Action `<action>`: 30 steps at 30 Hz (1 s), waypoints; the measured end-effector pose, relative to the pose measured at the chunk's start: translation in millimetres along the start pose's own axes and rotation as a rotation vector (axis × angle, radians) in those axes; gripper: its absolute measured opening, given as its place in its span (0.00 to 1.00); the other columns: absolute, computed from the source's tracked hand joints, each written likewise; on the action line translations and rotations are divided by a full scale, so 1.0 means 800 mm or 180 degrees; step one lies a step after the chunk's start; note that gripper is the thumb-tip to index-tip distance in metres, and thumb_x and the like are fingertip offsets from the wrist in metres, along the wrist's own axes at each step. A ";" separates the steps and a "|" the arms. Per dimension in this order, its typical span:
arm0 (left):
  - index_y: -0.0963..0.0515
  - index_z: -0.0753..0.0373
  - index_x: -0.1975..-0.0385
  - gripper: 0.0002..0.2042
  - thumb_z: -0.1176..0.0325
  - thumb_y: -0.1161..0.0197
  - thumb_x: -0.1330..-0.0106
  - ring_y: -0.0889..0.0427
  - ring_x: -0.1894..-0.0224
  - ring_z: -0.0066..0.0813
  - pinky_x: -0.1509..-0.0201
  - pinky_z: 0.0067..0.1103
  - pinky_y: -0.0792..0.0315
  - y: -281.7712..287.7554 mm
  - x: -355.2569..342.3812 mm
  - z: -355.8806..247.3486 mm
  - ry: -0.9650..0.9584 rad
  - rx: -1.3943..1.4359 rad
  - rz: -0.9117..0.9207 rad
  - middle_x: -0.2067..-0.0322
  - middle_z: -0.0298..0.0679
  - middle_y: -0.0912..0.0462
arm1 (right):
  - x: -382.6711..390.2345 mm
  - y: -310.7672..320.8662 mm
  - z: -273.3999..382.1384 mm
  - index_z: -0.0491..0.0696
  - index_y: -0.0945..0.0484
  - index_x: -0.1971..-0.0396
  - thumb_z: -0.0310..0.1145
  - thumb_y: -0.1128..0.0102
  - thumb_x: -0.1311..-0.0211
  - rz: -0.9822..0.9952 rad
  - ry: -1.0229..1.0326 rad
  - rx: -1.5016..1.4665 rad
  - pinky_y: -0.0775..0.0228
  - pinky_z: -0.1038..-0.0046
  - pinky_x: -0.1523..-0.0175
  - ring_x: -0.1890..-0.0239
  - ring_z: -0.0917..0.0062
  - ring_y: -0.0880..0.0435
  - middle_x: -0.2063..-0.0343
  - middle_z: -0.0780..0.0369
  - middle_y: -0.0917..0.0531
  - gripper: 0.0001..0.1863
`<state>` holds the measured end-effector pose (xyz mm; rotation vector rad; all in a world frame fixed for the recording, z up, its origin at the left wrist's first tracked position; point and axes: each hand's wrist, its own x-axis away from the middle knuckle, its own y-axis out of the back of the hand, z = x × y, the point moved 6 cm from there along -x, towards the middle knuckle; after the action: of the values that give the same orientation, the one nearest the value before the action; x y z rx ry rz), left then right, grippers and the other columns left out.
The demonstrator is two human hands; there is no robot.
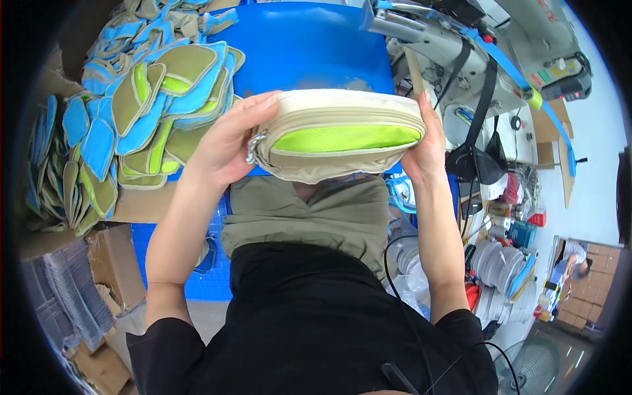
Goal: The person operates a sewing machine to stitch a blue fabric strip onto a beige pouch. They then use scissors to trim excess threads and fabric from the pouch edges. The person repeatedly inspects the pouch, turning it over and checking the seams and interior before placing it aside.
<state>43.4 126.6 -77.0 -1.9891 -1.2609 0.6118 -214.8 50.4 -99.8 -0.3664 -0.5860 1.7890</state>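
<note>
Between my two hands I hold up a beige zippered pouch (342, 161) with a lime-green mesh panel along its side and a pale top edge. My left hand (232, 141) grips its left end, thumb along the upper edge, beside a small shiny metal-looking piece. Closed on the opposite end is my right hand (424, 148), its fingers partly hidden behind the pouch. The pouch hangs above my lap, in front of a blue work surface (309, 46).
Stacked beige, green and blue fabric pieces (141, 118) lie on the left. A sewing machine (438, 49) stands at upper right, with black straps hanging from it. Lower right are rolls of white tape (497, 270) and a fan (533, 365). Cardboard boxes (115, 263) sit lower left. A person (571, 263) is far right.
</note>
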 end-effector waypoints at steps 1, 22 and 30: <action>0.25 0.72 0.43 0.19 0.63 0.45 0.23 0.16 0.48 0.26 0.42 0.24 0.22 0.003 0.000 0.002 -0.0033 0.0137 -0.0074 0.49 0.43 0.16 | -0.003 0.008 -0.007 0.47 0.22 0.57 0.47 0.50 0.21 -0.0012 -0.0045 -0.0089 0.23 0.68 0.48 0.55 0.73 0.14 0.61 0.60 0.14 0.18; 0.27 0.71 0.39 0.20 0.63 0.46 0.24 0.18 0.44 0.34 0.37 0.30 0.25 0.003 -0.004 -0.003 0.0098 0.0608 -0.0088 0.45 0.46 0.18 | -0.012 0.008 -0.060 0.44 0.20 0.51 0.52 0.52 0.21 -0.0314 -0.0955 -0.0689 0.24 0.64 0.42 0.48 0.68 0.16 0.52 0.56 0.15 0.25; 0.26 0.67 0.39 0.19 0.62 0.46 0.23 0.19 0.41 0.36 0.36 0.32 0.25 0.016 -0.008 -0.008 -0.0126 0.0881 -0.0239 0.42 0.46 0.19 | -0.008 -0.016 -0.043 0.44 0.23 0.40 0.54 0.53 0.22 -0.0022 -0.1177 -0.1083 0.22 0.62 0.40 0.43 0.66 0.17 0.44 0.55 0.17 0.28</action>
<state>52.5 114.9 -82.8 -1.7028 -1.1977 0.7487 -184.7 54.2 -121.8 -0.2618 -1.1587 1.7612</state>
